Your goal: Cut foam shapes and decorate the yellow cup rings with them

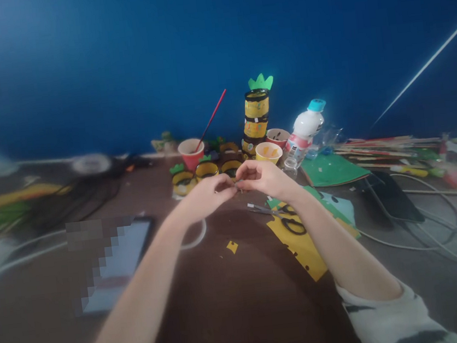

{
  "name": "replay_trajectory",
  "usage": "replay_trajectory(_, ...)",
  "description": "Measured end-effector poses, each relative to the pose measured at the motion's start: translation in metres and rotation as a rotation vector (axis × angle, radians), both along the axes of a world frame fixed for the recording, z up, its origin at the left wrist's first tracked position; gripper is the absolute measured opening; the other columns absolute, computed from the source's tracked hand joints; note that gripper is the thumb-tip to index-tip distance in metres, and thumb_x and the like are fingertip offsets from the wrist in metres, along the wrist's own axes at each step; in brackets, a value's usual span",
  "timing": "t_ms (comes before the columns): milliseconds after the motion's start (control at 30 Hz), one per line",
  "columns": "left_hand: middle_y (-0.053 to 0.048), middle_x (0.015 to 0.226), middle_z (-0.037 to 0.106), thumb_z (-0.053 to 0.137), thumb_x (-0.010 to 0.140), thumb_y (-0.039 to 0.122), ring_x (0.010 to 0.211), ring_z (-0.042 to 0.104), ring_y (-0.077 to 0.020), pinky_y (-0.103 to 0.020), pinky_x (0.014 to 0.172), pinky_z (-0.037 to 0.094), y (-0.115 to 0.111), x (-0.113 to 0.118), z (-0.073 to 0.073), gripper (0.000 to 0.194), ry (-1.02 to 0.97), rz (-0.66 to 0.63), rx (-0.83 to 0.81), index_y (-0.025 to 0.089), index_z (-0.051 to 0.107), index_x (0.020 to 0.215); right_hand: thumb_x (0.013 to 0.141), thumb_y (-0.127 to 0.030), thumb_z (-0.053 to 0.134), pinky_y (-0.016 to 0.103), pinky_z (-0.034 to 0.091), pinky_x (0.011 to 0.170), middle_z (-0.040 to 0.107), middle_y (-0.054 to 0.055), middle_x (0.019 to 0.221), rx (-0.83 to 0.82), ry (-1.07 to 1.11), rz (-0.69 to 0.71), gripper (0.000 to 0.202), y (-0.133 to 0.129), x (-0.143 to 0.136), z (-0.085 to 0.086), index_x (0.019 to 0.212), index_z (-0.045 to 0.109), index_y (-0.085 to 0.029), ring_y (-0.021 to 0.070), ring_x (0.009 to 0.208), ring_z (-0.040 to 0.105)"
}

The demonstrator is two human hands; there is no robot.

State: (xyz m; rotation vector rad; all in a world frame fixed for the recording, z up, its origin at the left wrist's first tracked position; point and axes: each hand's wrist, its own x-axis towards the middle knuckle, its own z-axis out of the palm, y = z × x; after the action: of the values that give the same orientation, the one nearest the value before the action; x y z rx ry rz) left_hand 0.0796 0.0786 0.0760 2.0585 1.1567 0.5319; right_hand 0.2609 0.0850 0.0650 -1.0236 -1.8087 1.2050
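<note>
My left hand (pixel 208 193) and my right hand (pixel 265 177) meet fingertip to fingertip above the table. Both are closed in a pinch; whatever lies between the fingertips is too small to make out. Just behind them stand several yellow rings with black rims, one of them a ring (pixel 207 170) partly hidden by my left hand. Under my right wrist lie scissors (pixel 293 225) with black handles, on yellow paper (pixel 303 251) with notched edges. A small yellow paper scrap (pixel 232 246) rests on the table in front of my hands.
At the back stand a red cup (pixel 191 156) with a brush (pixel 212 119), a stacked yellow-black tower (pixel 257 127) with a green crown, a yellow cup (pixel 268 154) and a white bottle (pixel 305 129). Right are green sheets (pixel 331 169) and a dark phone-like slab (pixel 394 196); left, a tablet-like screen (pixel 126 254).
</note>
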Motion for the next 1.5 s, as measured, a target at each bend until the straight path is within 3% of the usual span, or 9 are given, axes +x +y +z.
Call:
replay_trajectory(167,0.000,0.076,0.062,0.045,0.078,0.028,0.073,0.056,-0.0144,-0.027,0.068,0.041,0.001,0.003,-0.004,0.013,-0.127,0.022,-0.007,0.018,0.054,0.076,0.074,-0.021,0.058,0.027,0.048,0.062,0.059,-0.001,0.068,0.018,0.044,0.011,0.009,-0.002,-0.001,0.003,0.081,0.054,-0.018,0.0104,0.062,0.058)
replay_trajectory(367,0.002,0.071,0.059,0.045,0.077,0.023,0.070,0.055,-0.0133,-0.026,0.067,0.040,0.001,0.004,-0.002,0.010,-0.182,0.096,0.070,0.018,0.052,0.072,0.074,-0.019,0.059,0.027,0.049,0.067,0.057,0.000,0.081,0.199,0.031,-0.117,0.010,-0.007,-0.009,0.005,0.080,0.052,-0.019,0.0117,0.073,0.058)
replay_trajectory(600,0.002,0.070,0.058,0.046,0.078,0.023,0.066,0.054,-0.0117,-0.024,0.062,0.040,-0.002,0.006,0.001,0.009,-0.169,0.139,0.145,0.018,0.053,0.074,0.076,-0.015,0.057,0.027,0.048,0.068,0.059,0.005,0.098,0.384,-0.119,-0.153,0.008,-0.010,-0.010,0.010,0.081,0.062,-0.017,0.0151,0.087,0.057)
replay_trajectory(833,0.002,0.071,0.060,0.046,0.078,0.024,0.062,0.053,-0.0108,-0.023,0.059,0.039,-0.006,0.007,0.004,0.012,-0.122,0.144,0.181,0.018,0.056,0.077,0.077,-0.014,0.055,0.030,0.047,0.069,0.061,0.005,0.095,0.471,-0.133,-0.148,0.009,-0.010,-0.008,0.011,0.075,0.063,-0.017,0.0160,0.087,0.056)
replay_trajectory(1500,0.001,0.071,0.059,0.046,0.079,0.030,0.068,0.054,-0.0130,-0.025,0.065,0.041,-0.004,0.004,0.004,0.015,-0.190,0.102,0.080,0.017,0.055,0.077,0.078,-0.013,0.051,0.028,0.045,0.068,0.061,0.005,0.091,0.468,-0.110,-0.144,0.011,-0.013,-0.008,0.016,0.074,0.061,-0.016,0.0150,0.084,0.056)
